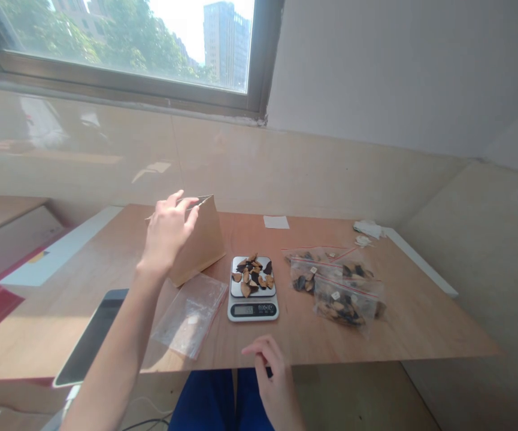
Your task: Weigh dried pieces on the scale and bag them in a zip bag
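Note:
My left hand (169,230) is raised over the table and grips the top edge of a standing brown paper bag (202,242). Right of the bag, a small digital scale (253,293) carries a pile of brown and black dried slices (253,274). An empty clear zip bag (191,314) lies flat in front of the paper bag. My right hand (273,374) hovers at the table's near edge, below the scale, with its fingers loosely curled and nothing in them.
Several filled zip bags (337,287) of the same slices lie right of the scale. A white paper slip (276,222) and small white scraps (366,230) sit at the back. A dark tablet (90,338) overhangs the wooden table (420,323) at the near left.

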`<state>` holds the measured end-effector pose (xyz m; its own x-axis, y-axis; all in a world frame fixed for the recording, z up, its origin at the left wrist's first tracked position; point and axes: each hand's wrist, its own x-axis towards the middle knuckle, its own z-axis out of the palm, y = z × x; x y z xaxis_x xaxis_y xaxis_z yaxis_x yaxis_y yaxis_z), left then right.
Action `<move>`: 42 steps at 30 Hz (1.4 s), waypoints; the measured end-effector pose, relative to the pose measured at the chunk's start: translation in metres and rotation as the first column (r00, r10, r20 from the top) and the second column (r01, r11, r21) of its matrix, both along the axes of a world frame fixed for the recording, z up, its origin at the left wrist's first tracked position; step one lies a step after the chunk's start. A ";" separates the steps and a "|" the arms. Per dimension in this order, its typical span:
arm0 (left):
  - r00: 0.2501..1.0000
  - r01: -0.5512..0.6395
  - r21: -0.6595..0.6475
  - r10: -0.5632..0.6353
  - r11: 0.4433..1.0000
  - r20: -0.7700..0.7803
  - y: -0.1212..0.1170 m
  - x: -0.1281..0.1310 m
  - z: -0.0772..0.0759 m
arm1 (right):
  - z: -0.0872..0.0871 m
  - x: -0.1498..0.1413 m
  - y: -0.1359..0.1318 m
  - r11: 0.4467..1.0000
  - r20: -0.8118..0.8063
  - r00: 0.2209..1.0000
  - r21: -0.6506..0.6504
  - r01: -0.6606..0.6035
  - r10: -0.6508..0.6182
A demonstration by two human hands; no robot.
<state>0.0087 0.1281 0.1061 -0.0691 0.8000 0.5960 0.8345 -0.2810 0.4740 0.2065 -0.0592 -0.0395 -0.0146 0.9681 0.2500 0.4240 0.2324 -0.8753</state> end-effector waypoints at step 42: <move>0.809 0.082 -0.464 0.213 0.882 0.548 -0.096 0.044 -0.091 | -0.023 0.028 0.146 0.993 0.461 0.883 -0.023 0.115 -0.092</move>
